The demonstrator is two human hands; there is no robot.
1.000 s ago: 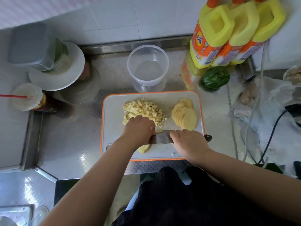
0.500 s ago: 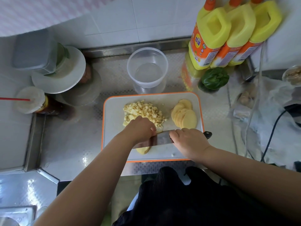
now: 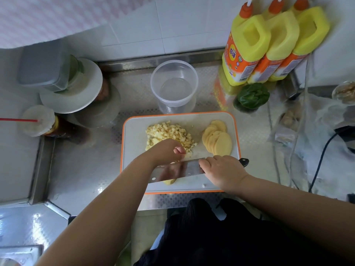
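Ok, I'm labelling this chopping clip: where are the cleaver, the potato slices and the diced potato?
cleaver (image 3: 192, 167), head view, flat of the blade.
potato slices (image 3: 222, 144), head view, face of the nearest slice.
diced potato (image 3: 169, 131), head view, middle of the pile.

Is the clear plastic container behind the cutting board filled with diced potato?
No, the clear container holds no potato pieces; the diced potato lies in a heap on the cutting board.
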